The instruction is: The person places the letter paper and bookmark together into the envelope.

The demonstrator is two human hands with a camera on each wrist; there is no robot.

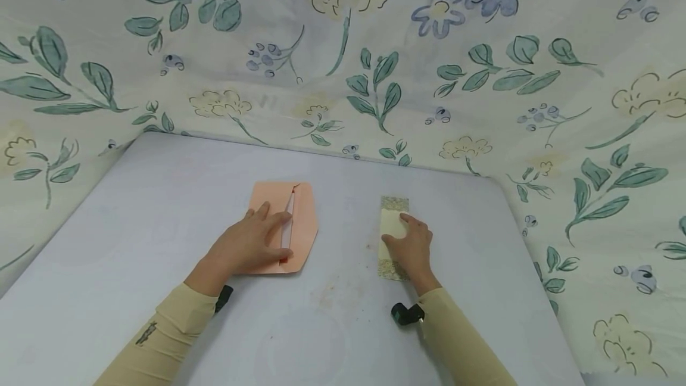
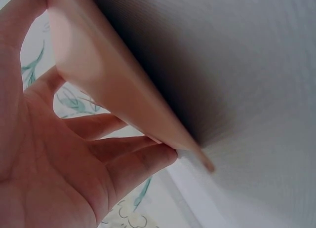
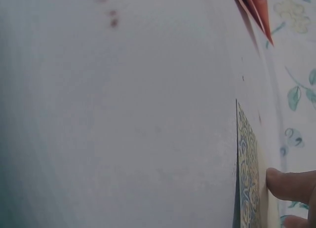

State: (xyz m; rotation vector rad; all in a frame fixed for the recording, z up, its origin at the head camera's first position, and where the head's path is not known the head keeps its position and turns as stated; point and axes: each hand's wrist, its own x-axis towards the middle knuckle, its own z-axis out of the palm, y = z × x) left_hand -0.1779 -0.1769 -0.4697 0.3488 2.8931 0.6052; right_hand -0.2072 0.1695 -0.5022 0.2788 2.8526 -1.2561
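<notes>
In the head view an orange paper envelope (image 1: 305, 219) lies on the left half of the table, with a long slit baring a white strip. My left hand (image 1: 249, 243) rests on it, thumb and index tip at the slit; the left wrist view shows the spread fingers (image 2: 143, 161) touching the envelope (image 2: 118, 85), its near edge slightly raised. To the right is a narrow cream card (image 1: 393, 224) with patterned ends. My right hand (image 1: 415, 249) grips it between thumb and bent fingers. In the right wrist view a fingertip (image 3: 276, 181) touches the card's cream part.
Both things lie on a white table (image 1: 343, 326) with faint reddish-brown smudges (image 1: 327, 293) between the forearms. Behind and beside it hangs a floral cloth (image 1: 300, 34). A dark wrist camera (image 1: 407, 314) sits by the right sleeve.
</notes>
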